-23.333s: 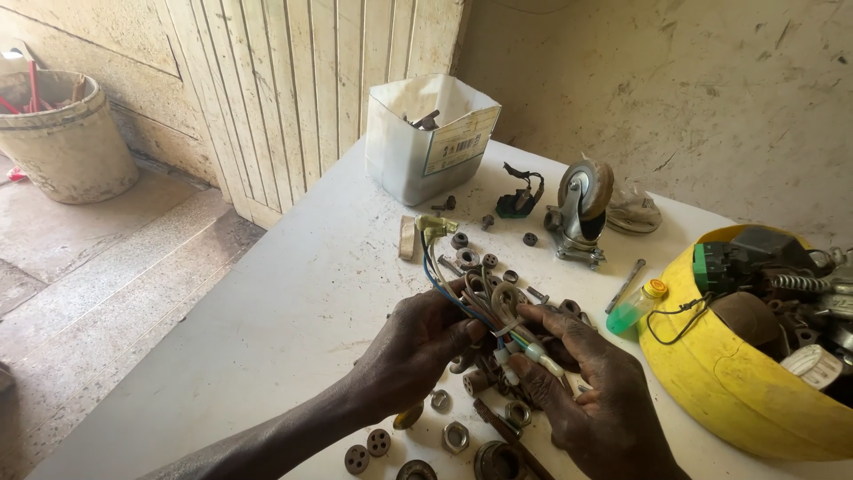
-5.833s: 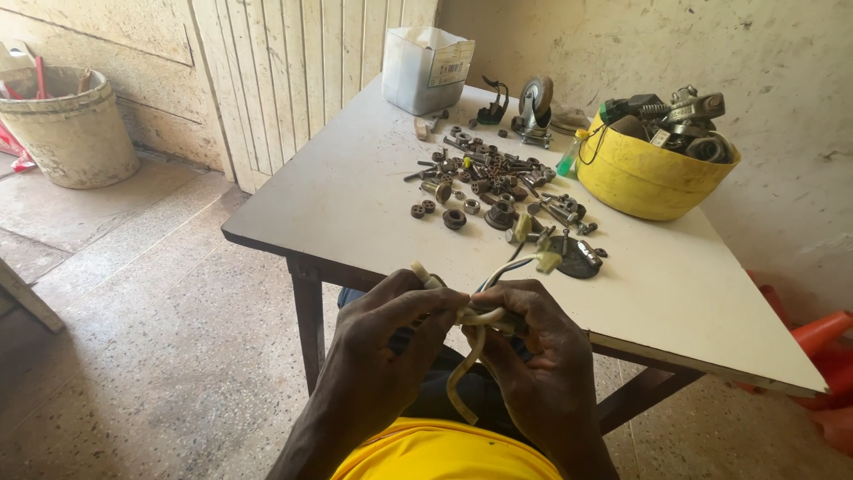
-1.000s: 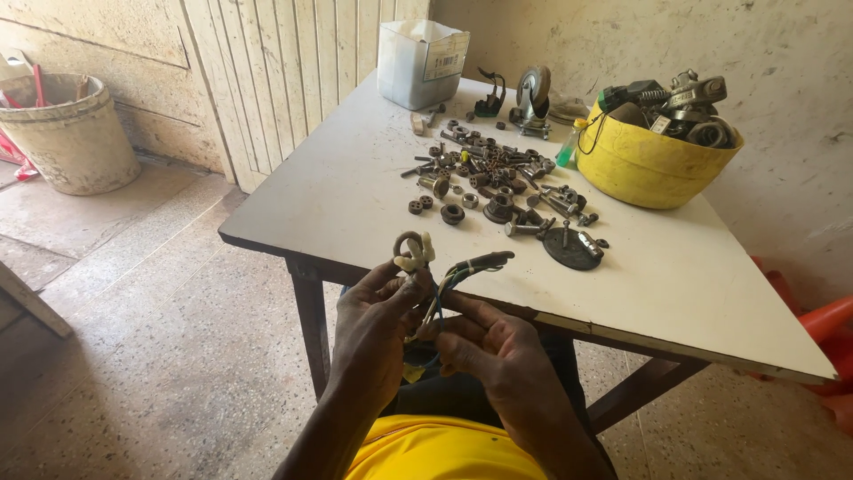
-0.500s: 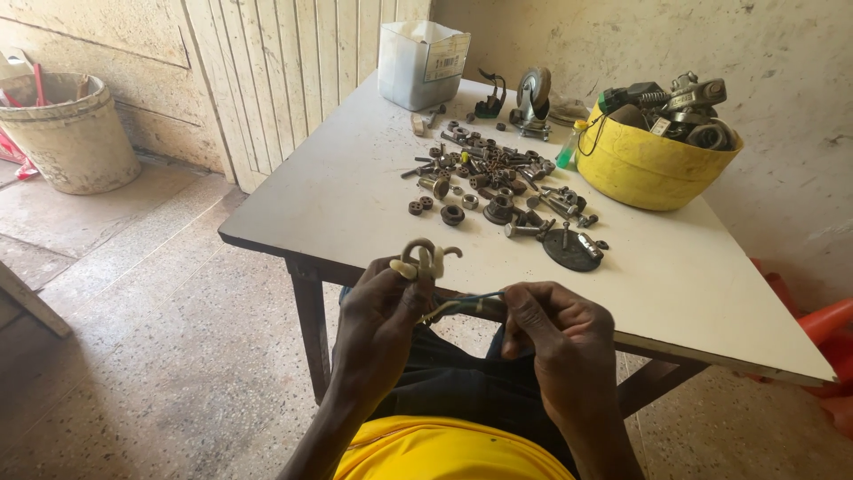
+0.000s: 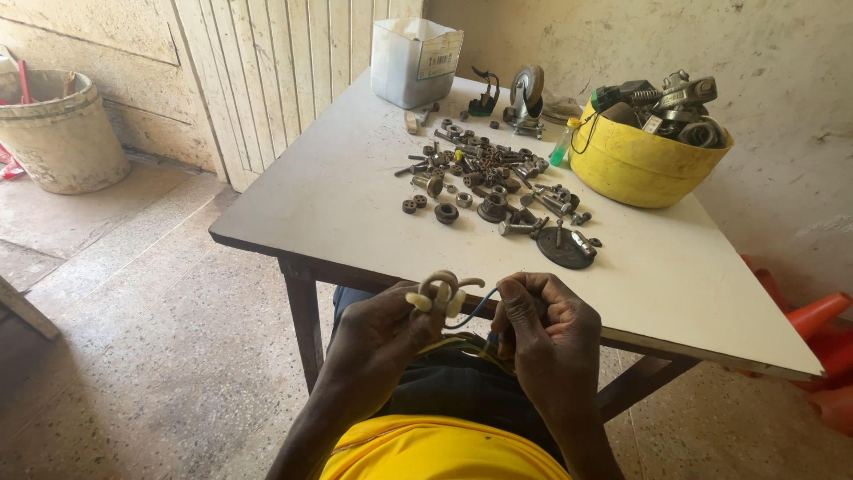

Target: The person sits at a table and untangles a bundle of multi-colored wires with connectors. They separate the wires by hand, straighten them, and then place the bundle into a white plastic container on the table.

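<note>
My left hand (image 5: pixel 384 336) grips a small bundle of pale, looped cable pieces (image 5: pixel 438 293) in front of the near edge of the white table (image 5: pixel 338 191). My right hand (image 5: pixel 546 333) is closed beside it on a thin blue wire (image 5: pixel 469 313) that runs from the bundle. Both hands hover over my lap, just below the table edge. On the tabletop beyond lies a scatter of several nuts, bolts and washers (image 5: pixel 489 182), with a dark round disc (image 5: pixel 565 248) at its near end.
A yellow basin (image 5: pixel 644 164) full of metal parts stands at the back right. A white plastic container (image 5: pixel 413 62) and a caster wheel (image 5: pixel 526 92) sit at the far end. A dirty bucket (image 5: pixel 60 133) stands on the floor left; an orange cone (image 5: pixel 813 316) lies right.
Over the last second my hands came closer together and my right hand closed tighter on the wire. Long before, I worked at the table among the parts.
</note>
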